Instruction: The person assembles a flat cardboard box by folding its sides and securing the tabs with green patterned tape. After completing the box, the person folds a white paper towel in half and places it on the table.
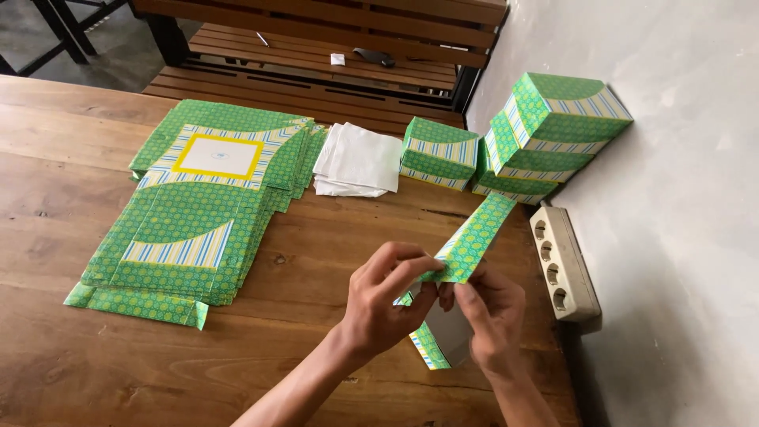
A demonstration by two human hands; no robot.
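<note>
A green patterned cardboard box blank (473,237) with striped edges is held above the wooden table (71,237), partly folded, one long flap pointing up and right. My left hand (387,304) pinches the fold from the left. My right hand (490,316) grips it from the right, fingers around the white inner side. Both hands meet at the crease.
A stack of flat green box blanks (198,213) lies at the left. White paper sheets (357,160) sit behind them. Folded green boxes (439,153) and a leaning pile (553,134) stand against the wall. A power strip (563,265) lies at the table's right edge. A wooden bench (316,55) stands behind.
</note>
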